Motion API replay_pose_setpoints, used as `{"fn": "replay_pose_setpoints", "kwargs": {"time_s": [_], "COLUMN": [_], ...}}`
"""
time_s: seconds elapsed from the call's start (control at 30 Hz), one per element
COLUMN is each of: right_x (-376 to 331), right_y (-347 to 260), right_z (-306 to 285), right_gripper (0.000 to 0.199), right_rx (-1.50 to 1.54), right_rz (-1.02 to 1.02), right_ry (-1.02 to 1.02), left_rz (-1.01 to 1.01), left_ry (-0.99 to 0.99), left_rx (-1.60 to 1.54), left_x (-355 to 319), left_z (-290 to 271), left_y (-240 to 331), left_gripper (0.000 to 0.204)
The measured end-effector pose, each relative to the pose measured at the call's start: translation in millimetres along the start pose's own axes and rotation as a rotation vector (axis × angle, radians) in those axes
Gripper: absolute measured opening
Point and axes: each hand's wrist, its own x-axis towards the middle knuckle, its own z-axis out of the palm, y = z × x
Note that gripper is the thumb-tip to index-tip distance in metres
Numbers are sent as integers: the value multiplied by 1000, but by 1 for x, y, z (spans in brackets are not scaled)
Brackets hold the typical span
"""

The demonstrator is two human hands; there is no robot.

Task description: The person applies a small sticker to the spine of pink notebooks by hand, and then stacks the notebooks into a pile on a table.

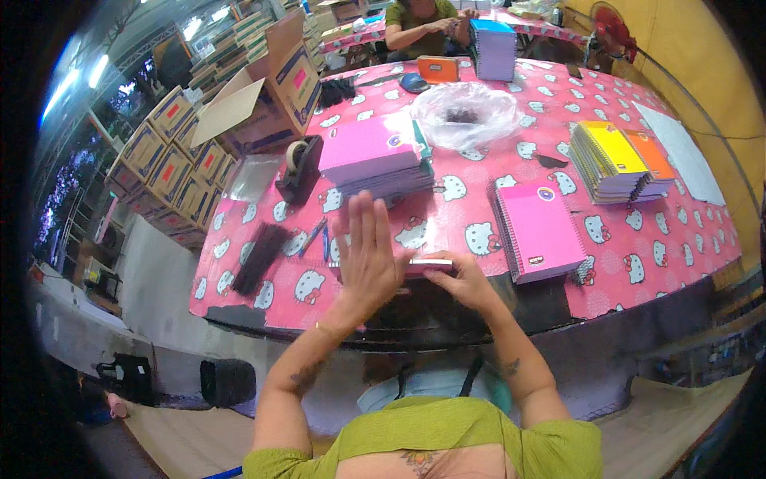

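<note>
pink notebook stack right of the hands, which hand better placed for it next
Likely the right hand: though holding something thin, it is nearer the pink notebook stack than the left hand.

Notebooks [369,148] on table [550,112], tape dispenser [301,177] left of them, carton [289,84] behind (boxes [167,164] farther left)

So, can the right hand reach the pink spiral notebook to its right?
Probably yes: nothing stands between the right hand and the pink spiral notebook, though that hand is touching another flat item.
</note>
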Motion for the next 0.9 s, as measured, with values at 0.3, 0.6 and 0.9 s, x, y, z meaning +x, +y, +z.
{"fn": "replay_pose_setpoints", "kwargs": {"time_s": [0.3, 0.6, 0.9], "right_x": [1, 1, -10], "right_y": [-5, 8, -42], "right_z": [-2, 1, -15], "right_gripper": [32, 28, 28], "right_rx": [-90, 128, -269], "right_rz": [20, 65, -78], "right_ry": [-85, -86, -41], "left_rz": [-50, -7, -35], "left_ry": [-51, -11, -93], "left_rx": [-89, -318, -613], "left_x": [9, -20, 9], "left_z": [-6, 2, -42], "left_y": [6, 45, 13], "left_gripper": [91, 90, 26]}}
